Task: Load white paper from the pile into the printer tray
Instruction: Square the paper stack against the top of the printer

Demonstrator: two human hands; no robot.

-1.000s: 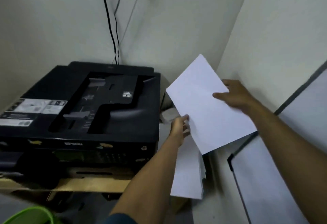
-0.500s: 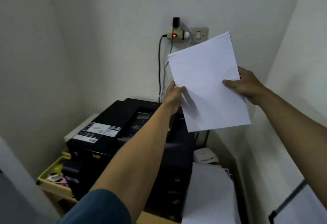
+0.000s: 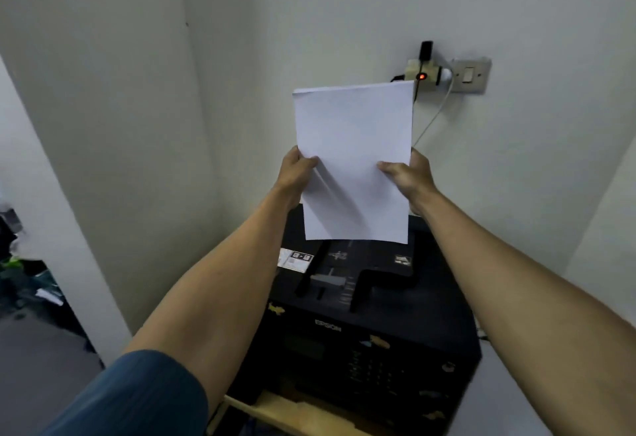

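Note:
A thin stack of white paper (image 3: 354,146) stands upright in the air above the back of the black Epson printer (image 3: 375,329). My left hand (image 3: 296,174) grips its left edge and my right hand (image 3: 409,177) grips its right edge, thumbs on the front. The paper's lower edge hangs just above the printer's rear top and hides that part of it. The pile of paper is out of view.
The printer stands in a corner between white walls. A wall socket with an adapter and red light (image 3: 421,76) and a switch (image 3: 469,74) sit behind the paper, with cables hanging down. A yellowish cardboard box (image 3: 275,408) lies under the printer's front.
Both hands carried the paper from the right side to the middle, over the printer, and turned it upright and square. The view shifted so the printer is centred and the pile is out of sight.

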